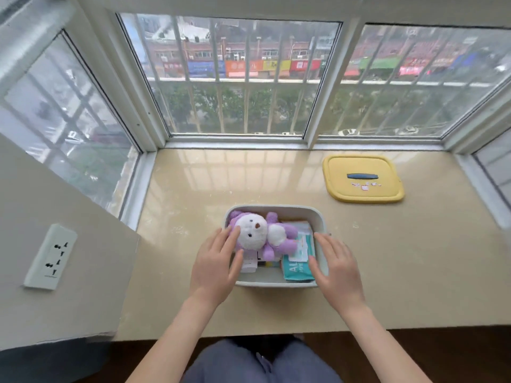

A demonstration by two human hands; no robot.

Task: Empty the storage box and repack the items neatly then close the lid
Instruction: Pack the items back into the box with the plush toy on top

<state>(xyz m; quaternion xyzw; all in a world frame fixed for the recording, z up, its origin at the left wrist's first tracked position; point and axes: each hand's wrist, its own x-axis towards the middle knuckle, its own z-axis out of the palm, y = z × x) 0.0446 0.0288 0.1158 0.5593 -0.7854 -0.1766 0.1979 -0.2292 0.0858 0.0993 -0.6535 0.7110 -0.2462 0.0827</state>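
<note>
Two bare hands at an open white plastic storage box (318, 217) on a beige stone windowsill (193, 189).

Left hand (215, 269), fingers spread, rests on the purple-and-white plush bear (260, 233); a teal wipes packet (297, 268) lies beside it; right hand (338, 272), fingers loosely spread, touches the box's right rim; the yellow lid (362, 178) lies well apart, far right.

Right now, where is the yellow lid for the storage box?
In the head view, the yellow lid lies flat on the window ledge, back and to the right of the open storage box, close to the window frame.
</note>
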